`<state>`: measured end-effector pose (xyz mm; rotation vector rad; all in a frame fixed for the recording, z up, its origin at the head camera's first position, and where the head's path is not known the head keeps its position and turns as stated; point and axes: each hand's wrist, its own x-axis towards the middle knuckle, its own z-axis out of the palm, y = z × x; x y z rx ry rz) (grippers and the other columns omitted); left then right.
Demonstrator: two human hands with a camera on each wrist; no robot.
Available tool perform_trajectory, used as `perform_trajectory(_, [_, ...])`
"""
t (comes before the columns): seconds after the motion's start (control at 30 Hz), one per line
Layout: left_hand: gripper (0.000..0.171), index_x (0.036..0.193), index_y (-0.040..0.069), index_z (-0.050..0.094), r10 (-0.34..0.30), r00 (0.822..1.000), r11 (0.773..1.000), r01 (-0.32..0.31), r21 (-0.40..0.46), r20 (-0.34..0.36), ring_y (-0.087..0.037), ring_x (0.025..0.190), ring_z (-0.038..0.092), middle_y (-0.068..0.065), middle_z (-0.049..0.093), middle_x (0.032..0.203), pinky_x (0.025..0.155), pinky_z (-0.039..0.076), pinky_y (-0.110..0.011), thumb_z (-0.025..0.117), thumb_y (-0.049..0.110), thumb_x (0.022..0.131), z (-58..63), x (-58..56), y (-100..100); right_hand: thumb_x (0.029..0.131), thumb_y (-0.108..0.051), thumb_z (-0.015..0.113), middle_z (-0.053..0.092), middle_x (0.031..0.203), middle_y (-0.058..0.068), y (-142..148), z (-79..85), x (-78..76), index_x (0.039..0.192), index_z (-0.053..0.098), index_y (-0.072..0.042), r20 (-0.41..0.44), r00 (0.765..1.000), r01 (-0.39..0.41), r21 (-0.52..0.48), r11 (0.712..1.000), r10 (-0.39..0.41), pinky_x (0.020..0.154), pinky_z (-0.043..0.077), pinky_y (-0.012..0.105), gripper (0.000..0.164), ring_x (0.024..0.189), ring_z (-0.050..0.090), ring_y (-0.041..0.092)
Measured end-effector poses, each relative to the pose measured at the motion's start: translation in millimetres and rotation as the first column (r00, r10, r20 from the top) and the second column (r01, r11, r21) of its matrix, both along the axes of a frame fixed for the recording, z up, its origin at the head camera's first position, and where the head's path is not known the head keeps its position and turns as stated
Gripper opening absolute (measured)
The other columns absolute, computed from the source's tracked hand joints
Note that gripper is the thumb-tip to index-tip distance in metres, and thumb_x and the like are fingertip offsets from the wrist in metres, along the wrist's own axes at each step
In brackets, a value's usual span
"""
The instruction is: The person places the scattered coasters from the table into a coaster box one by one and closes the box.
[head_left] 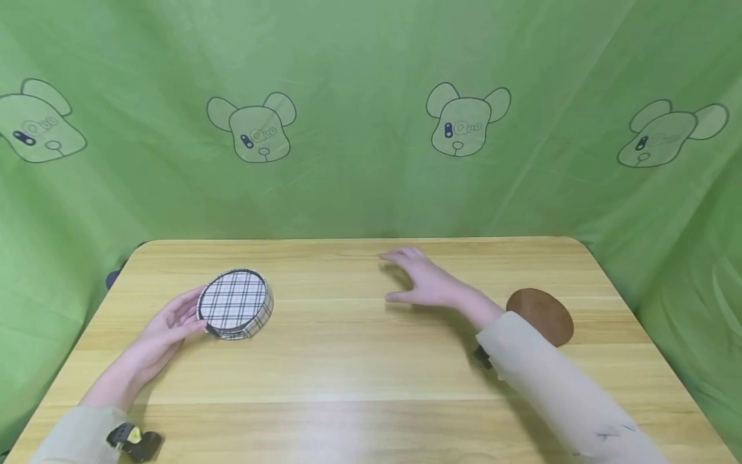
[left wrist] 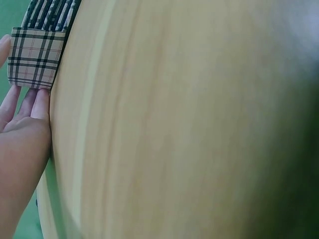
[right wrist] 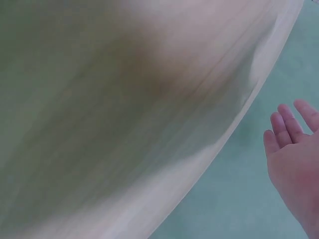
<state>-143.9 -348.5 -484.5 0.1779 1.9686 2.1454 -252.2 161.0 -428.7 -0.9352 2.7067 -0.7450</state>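
At the left of the table [head_left: 324,361], my left hand [head_left: 165,332] grips a round plaid coaster holder [head_left: 234,299] by its near left side. The thumb lies at its top edge and the fingers reach round beneath. In the left wrist view, the holder's plaid front panel [left wrist: 36,57] shows, with several striped edges stacked behind it. My right hand [head_left: 426,280] hovers over the far middle of the table, fingers spread and holding nothing. In the right wrist view the same hand [right wrist: 294,159] has its fingers extended.
A flat round brown disc [head_left: 539,312] lies at the right of the table, partly covered by my right sleeve [head_left: 556,386]. A green curtain [head_left: 359,180] with bear-head drawings hangs behind the table and along both sides. A small black device [head_left: 136,441] is on my left cuff.
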Motion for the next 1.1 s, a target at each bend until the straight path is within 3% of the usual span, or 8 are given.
perform_trajectory(0.6, [0.068, 0.162, 0.009, 0.033, 0.002, 1.0, 1.0, -0.003, -0.011, -0.006, 0.012, 0.126, 0.055, 0.026, 0.053, 0.14, 0.106, 0.046, -0.003, 0.058, -0.008, 0.102, -1.2, 0.9, -0.6, 0.09, -0.029, 0.084, 0.038, 0.162, 0.03, 62.4, -1.9, 14.6, 0.16, 0.041, -0.003, -0.005, 0.995, 0.101, -0.028, 0.994, -0.101, 0.122, 0.031, 0.077, 0.086, 0.15, 0.036, 0.051])
perform_trajectory(1.1, [0.068, 0.163, 0.009, 0.033, -0.001, 1.0, 1.0, 0.001, -0.015, -0.006, 0.012, 0.126, 0.055, 0.026, 0.053, 0.14, 0.106, 0.046, -0.003, 0.058, -0.008, 0.102, 0.6, 0.0, 0.3, 0.092, -0.028, 0.083, 0.036, 0.162, 0.03, 114.5, 8.1, 27.6, 0.158, 0.043, 0.0, -0.036, 0.985, 0.166, -0.039, 0.985, -0.167, 0.119, 0.028, 0.081, 0.082, 0.151, 0.031, 0.053])
